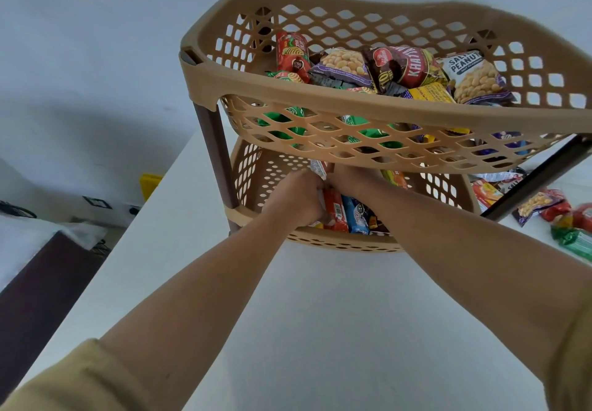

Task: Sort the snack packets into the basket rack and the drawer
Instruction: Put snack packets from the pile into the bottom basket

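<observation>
A tan two-tier basket rack (352, 95) stands on a white table (320, 314). Its top basket holds several snack packets, among them a salted-peanut packet (474, 77) and a maroon packet (403, 65). Both hands reach into the lower basket (336, 244). My left hand (298, 196) and my right hand (349, 177) are closed together around a white-edged packet (318, 169), above red and blue biscuit packets (347, 212). The upper basket hides the fingertips.
Loose snack packets (551, 209) lie on the table to the right of the rack, beyond its dark brown leg (538, 180). The table's left edge drops to a floor with a dark bed frame (41, 282) and a yellow object (150, 183).
</observation>
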A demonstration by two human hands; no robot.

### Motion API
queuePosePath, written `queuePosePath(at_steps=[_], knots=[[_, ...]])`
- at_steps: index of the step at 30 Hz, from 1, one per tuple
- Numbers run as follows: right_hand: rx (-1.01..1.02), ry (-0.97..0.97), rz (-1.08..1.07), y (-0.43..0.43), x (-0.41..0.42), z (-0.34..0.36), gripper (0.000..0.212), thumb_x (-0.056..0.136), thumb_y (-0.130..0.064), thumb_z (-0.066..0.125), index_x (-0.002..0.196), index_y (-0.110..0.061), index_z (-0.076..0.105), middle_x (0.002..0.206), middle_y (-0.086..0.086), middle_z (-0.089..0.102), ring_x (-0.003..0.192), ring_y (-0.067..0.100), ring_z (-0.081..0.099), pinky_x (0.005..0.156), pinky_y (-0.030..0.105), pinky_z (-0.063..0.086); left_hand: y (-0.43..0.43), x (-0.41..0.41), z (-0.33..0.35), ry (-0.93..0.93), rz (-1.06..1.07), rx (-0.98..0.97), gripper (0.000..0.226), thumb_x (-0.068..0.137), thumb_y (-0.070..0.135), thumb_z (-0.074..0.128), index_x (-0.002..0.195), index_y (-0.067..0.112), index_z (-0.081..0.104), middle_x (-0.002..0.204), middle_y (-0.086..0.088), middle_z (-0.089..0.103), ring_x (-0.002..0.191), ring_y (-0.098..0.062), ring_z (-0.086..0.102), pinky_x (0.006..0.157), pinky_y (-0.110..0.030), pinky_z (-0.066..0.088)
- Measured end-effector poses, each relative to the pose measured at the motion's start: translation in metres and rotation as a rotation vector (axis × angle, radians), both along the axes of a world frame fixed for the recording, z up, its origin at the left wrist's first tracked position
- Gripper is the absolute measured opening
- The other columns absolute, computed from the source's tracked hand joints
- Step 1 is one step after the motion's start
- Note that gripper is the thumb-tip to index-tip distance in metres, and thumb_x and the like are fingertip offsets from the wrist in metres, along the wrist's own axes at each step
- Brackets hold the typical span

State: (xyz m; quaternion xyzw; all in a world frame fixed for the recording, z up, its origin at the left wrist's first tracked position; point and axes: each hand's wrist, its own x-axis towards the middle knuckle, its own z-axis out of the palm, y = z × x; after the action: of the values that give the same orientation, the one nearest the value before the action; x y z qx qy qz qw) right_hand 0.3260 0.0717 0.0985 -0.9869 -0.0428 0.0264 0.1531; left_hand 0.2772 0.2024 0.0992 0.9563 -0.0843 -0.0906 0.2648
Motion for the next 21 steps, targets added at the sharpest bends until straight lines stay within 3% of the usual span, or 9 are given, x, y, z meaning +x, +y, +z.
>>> queuePosePath(at_steps=[4, 10, 18, 21], knots=[[0.014, 0.073, -0.006, -0.006, 0.004, -0.003, 0.019, 0.099, -0.024, 0.048, 0.114, -0.015, 0.057, 0.115, 0.007, 0.062, 0.094, 0.018, 0.055, 0.078, 0.029, 0.045, 0.000, 0.000, -0.001, 0.002, 0.008, -0.017, 0.074, 0.062, 0.034, 0.091, 0.129, 0.022, 0.062, 0.126, -0.003, 0.062, 0.109, -0.021, 0.057, 0.074, -0.028, 0.042], [-0.016, 0.093, -0.003, -0.008, 0.006, -0.008, 0.032, 0.096, -0.022, 0.055, 0.127, -0.014, 0.052, 0.125, 0.010, 0.060, 0.111, 0.026, 0.057, 0.094, 0.040, 0.049, 0.000, 0.001, -0.002, 0.008, 0.001, -0.017, 0.071, 0.062, 0.035, 0.091, 0.127, 0.022, 0.064, 0.122, -0.002, 0.064, 0.096, -0.015, 0.054, 0.070, -0.027, 0.041], [0.065, 0.117, -0.027, -0.010, 0.010, -0.014, 0.028, 0.098, -0.024, 0.051, 0.125, -0.016, 0.054, 0.122, 0.009, 0.061, 0.105, 0.023, 0.059, 0.083, 0.033, 0.049, 0.000, 0.003, -0.006, -0.006, -0.009, -0.007, 0.070, 0.064, 0.034, 0.089, 0.128, 0.022, 0.063, 0.126, -0.003, 0.062, 0.108, -0.021, 0.058, 0.073, -0.027, 0.042], [0.075, 0.055, -0.008, -0.012, 0.007, -0.015, 0.030, 0.095, -0.023, 0.055, 0.124, -0.015, 0.056, 0.122, 0.009, 0.062, 0.104, 0.023, 0.059, 0.080, 0.032, 0.047, 0.001, 0.003, -0.006, -0.015, -0.012, -0.010, 0.071, 0.063, 0.034, 0.090, 0.128, 0.024, 0.063, 0.125, -0.002, 0.063, 0.103, -0.019, 0.058, 0.073, -0.027, 0.044]])
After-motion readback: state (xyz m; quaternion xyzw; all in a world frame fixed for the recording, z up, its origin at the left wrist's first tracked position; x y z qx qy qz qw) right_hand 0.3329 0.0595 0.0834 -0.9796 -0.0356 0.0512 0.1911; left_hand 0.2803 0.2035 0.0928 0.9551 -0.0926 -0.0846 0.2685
